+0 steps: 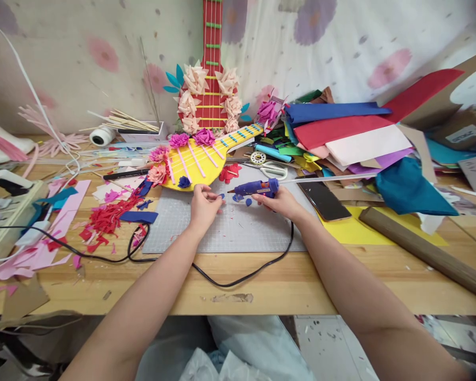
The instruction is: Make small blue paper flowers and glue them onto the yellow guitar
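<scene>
My right hand (281, 202) is closed around a blue hot glue gun (257, 187), its nozzle pointing left over a grey cutting mat (230, 233). My left hand (203, 203) pinches a small blue paper piece (221, 196) close to the nozzle. More small blue pieces (238, 198) lie between the hands. Just beyond them lies a yellow paper guitar (200, 161) decorated with pink, purple and blue paper flowers.
A red paper guitar (211, 63) leans on the wall. Stacked coloured sheets (341, 132) fill the right side, with a phone (325, 200), scissors (267, 166) and a dark wooden bar (424, 251). Red scraps (107, 217) and the black cord (222, 280) lie left and front.
</scene>
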Demonstrator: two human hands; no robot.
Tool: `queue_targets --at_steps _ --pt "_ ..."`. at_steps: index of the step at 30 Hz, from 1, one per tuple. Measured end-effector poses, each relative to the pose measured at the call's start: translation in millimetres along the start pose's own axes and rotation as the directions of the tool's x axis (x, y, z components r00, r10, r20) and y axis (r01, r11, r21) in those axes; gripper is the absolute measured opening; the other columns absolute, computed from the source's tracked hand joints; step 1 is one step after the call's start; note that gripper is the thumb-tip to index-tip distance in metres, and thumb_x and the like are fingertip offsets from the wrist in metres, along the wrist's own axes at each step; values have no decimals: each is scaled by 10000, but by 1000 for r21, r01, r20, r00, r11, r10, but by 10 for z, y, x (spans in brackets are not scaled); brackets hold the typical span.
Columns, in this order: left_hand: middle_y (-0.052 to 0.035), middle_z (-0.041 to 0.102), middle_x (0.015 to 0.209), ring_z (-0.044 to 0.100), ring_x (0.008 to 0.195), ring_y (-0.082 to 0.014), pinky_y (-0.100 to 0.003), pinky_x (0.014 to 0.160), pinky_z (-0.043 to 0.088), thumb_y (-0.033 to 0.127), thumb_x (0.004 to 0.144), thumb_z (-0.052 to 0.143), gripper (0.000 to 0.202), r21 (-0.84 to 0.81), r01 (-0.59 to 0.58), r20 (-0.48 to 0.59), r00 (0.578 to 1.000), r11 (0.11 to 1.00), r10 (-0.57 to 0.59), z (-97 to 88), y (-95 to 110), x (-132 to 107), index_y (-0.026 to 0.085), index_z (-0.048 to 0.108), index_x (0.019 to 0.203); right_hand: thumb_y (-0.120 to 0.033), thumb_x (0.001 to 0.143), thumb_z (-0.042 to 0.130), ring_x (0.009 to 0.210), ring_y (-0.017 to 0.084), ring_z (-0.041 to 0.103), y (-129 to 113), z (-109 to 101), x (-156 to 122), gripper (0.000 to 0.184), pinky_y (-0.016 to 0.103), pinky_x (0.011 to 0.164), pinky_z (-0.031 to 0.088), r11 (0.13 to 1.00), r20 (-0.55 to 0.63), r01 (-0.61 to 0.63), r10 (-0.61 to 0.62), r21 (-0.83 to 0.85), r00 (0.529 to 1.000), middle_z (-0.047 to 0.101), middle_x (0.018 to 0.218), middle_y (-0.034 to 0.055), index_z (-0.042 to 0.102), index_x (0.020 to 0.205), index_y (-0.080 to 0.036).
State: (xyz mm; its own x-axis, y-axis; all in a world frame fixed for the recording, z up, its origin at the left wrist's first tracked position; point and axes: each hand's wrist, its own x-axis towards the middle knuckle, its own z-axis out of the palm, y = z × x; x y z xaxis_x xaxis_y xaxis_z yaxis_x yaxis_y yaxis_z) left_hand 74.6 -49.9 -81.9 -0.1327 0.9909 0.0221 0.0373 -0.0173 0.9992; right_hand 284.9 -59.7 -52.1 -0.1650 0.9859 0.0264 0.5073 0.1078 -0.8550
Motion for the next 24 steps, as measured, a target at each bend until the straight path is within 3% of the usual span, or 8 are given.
queue_targets --at_steps 7,24 --pt "55 579 665 678 652 -182 -204 413 489 166 641 613 383 17 1 11 1000 1000 -1 1 -1 12 229 328 889 -609 665 614 568 142 503 -42 42 13 419 271 549 412 998 -3 51 -52 -41 999 498 532 -15 612 727 -194" --pt "64 574 646 670 618 -170 -207 426 482 154 642 607 381 26 -4 14 1000 1000 3 2 3 7 229 325 887 -569 712 602 593 152 514 19 79 58 375 285 575 432 996 17 79 -78 -51 997 524 563 -1 636 746 -197"
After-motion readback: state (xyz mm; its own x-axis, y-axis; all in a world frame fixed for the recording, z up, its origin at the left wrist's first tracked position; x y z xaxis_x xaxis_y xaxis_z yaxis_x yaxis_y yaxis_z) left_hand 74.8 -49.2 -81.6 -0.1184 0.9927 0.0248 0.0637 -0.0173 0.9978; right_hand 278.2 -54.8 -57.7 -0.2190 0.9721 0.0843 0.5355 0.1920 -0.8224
